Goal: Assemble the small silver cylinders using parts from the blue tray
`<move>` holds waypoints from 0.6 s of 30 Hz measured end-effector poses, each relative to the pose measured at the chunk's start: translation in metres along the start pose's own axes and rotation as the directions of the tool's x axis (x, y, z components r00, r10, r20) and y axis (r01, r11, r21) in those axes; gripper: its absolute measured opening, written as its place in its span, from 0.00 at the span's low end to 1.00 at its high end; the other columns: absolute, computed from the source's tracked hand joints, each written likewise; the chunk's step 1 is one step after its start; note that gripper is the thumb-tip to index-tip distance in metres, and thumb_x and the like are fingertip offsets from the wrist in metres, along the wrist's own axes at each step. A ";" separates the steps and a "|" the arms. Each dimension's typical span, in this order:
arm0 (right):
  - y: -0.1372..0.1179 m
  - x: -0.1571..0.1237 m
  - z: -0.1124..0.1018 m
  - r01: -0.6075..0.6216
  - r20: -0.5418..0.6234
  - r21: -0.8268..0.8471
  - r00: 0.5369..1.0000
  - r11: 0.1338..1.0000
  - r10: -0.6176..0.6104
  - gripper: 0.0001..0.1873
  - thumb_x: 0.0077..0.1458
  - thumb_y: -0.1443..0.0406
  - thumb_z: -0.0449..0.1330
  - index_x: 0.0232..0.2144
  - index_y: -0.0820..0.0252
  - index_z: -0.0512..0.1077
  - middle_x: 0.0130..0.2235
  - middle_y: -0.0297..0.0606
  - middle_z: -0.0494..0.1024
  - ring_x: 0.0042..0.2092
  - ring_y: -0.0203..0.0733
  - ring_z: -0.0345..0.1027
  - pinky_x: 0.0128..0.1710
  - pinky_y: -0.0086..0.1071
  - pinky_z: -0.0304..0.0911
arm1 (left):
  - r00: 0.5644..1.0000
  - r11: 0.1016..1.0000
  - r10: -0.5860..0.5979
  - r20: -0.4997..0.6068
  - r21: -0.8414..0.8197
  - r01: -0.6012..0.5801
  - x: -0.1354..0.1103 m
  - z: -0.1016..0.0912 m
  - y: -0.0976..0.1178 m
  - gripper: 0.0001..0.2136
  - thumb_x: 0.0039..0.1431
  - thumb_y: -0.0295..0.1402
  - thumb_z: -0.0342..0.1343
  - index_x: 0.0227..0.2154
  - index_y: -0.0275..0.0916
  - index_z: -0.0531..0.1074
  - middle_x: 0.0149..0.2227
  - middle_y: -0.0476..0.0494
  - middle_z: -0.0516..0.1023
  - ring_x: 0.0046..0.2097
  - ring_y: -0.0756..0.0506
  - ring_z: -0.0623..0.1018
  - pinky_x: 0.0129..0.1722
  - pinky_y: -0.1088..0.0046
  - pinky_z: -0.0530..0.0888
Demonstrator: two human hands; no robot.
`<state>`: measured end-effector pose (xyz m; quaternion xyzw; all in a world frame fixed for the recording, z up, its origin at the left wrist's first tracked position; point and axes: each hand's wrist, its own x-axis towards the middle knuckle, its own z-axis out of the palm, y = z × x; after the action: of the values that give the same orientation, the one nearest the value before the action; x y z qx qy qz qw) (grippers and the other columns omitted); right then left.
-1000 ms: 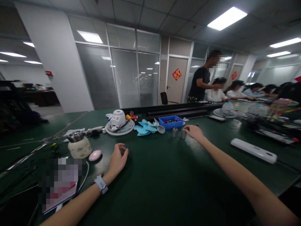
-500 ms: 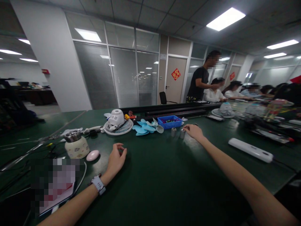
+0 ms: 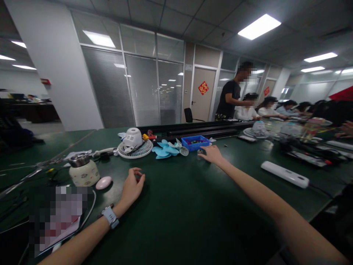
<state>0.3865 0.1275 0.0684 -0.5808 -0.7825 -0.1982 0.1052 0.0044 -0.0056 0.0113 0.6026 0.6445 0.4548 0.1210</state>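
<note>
Movement shows in our right hand (image 3: 213, 154): it has shifted left, from off the near right corner of the blue tray (image 3: 191, 148) to just in front of the tray's near side. We take this to mean that attention has passed to the left cylinder (image 3: 200, 151) of the 2 small metal ones. It stands in front of the tray, between our right thumb and forefinger, which are parted slightly around it; we cannot tell whether they grip it or merely brush it. The right cylinder is out of sight, perhaps behind our knuckles. Our left hand (image 3: 134, 186) is nearer to us than the tray and well to its left, fingers loosely curled with a gap at the thumb, holding nothing. Light blue fan blades (image 3: 165, 150) lie just left of the tray.
</note>
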 end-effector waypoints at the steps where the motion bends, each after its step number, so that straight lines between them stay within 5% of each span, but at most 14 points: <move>1: -0.006 0.004 0.002 0.007 0.020 -0.001 1.000 1.000 -0.007 0.29 0.58 0.49 0.55 0.55 0.61 0.69 0.49 0.50 0.77 0.52 0.52 0.69 0.54 0.42 0.55 | 1.000 1.000 0.001 -0.001 0.008 -0.001 -0.001 0.000 0.001 0.18 0.54 0.44 0.50 0.44 0.40 0.60 0.37 0.45 0.74 0.32 0.44 0.77 0.32 0.65 0.74; 6: -0.018 0.019 0.003 0.006 0.039 0.058 0.999 0.998 -0.008 0.18 0.57 0.57 0.60 0.46 0.60 0.75 0.43 0.47 0.80 0.47 0.52 0.72 0.53 0.43 0.54 | 1.000 1.000 0.019 0.000 0.024 -0.019 -0.001 0.001 0.000 0.17 0.54 0.42 0.49 0.45 0.40 0.60 0.38 0.45 0.74 0.31 0.45 0.76 0.32 0.66 0.73; 11: -0.052 0.002 -0.018 0.164 -0.007 0.234 0.986 0.958 -0.167 0.25 0.55 0.55 0.62 0.53 0.58 0.69 0.41 0.41 0.81 0.45 0.46 0.74 0.47 0.36 0.61 | 0.997 0.997 0.074 0.009 0.008 -0.074 -0.001 0.003 -0.002 0.15 0.57 0.41 0.50 0.45 0.41 0.61 0.39 0.46 0.73 0.33 0.45 0.76 0.33 0.66 0.74; 15: -0.115 -0.032 -0.043 0.391 -0.127 0.623 0.905 0.677 -0.406 0.33 0.53 0.57 0.64 0.59 0.56 0.61 0.41 0.39 0.79 0.42 0.43 0.74 0.44 0.35 0.64 | 0.990 0.989 0.144 -0.006 -0.040 -0.144 -0.008 -0.002 0.014 0.13 0.59 0.41 0.50 0.44 0.41 0.62 0.38 0.45 0.74 0.38 0.44 0.77 0.37 0.65 0.74; 18: -0.158 -0.052 -0.056 0.450 -0.172 0.729 0.849 0.515 -0.499 0.37 0.52 0.58 0.65 0.61 0.53 0.57 0.42 0.38 0.79 0.43 0.42 0.74 0.46 0.37 0.65 | 0.973 0.969 0.231 -0.008 -0.082 -0.231 -0.017 -0.005 0.028 0.13 0.60 0.40 0.51 0.45 0.41 0.62 0.39 0.45 0.76 0.41 0.44 0.77 0.43 0.63 0.73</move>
<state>0.2489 0.0189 0.0684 -0.2545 -0.9235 0.1368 0.2521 0.0242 -0.0268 0.0279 0.6684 0.5506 0.4915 0.0924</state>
